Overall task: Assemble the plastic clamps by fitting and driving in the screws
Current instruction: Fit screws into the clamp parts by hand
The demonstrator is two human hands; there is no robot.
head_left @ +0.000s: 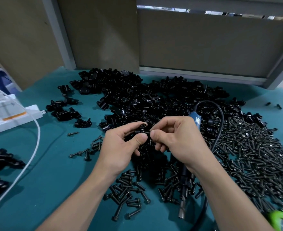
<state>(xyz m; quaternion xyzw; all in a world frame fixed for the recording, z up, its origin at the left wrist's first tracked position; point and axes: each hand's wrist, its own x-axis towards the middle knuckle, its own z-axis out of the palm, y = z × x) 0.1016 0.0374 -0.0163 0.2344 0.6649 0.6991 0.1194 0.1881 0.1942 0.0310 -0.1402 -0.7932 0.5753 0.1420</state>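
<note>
Gripping small black plastic clamp (141, 130) in curled left hand (120, 145) fingers, pinching dark screw (148, 132) against it with right hand (175, 140); around, heaped black clamp parts (145, 94), loose screws (254, 147), blue-bodied screwdriver (195, 120).

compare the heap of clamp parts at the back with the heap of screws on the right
Shape: the clamp parts are chunky curved pieces; the screws are thin straight shafts with heads.
Place: the clamp parts lie at the far side of the teal mat; the screws lie nearer, on the right.
Finish: the clamp parts look glossy black; the screws look duller and greyer.
Both are dark, loose heaps on the same mat.
</note>
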